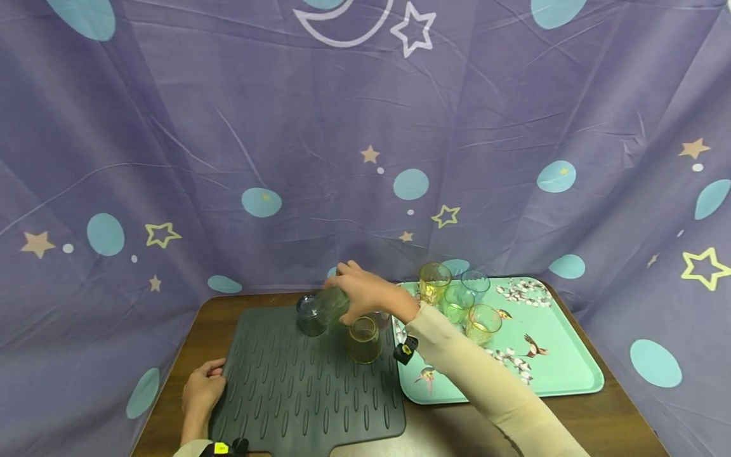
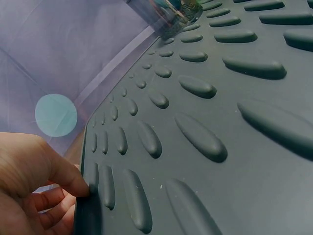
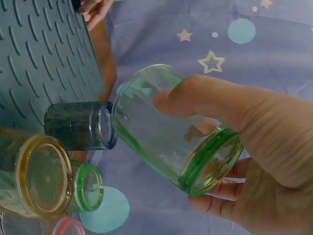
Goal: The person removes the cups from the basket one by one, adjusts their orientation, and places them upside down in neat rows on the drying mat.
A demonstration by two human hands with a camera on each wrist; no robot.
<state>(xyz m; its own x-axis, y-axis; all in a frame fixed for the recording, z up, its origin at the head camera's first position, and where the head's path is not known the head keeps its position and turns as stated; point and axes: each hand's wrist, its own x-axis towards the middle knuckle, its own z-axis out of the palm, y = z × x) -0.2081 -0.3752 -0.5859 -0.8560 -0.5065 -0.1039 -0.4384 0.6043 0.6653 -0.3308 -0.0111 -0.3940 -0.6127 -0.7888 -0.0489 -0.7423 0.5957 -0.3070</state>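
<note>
My right hand [image 1: 365,293] grips a green-tinted glass [image 3: 171,132], thumb on one side and fingers around its thick green base. The glass is tilted above the back of a dark grey drying mat [image 1: 297,393], beside a blue glass [image 3: 78,126] standing upside down. An amber glass [image 1: 364,346], another green glass [image 3: 90,188] and a pink-rimmed glass [image 3: 68,227] cluster close by, bases up. At the mat's left edge, my left hand [image 1: 202,388] pinches the border, its thumb [image 2: 78,181] on the edge and the other fingers curled beside it.
On the right lies a mint-green tray [image 1: 562,362] printed with birds and cotton flowers. Near its back left stand a yellow glass [image 1: 435,279], a blue glass [image 1: 476,284] and other tinted glasses. A purple curtain [image 1: 320,158] hangs behind the wooden table [image 1: 622,431].
</note>
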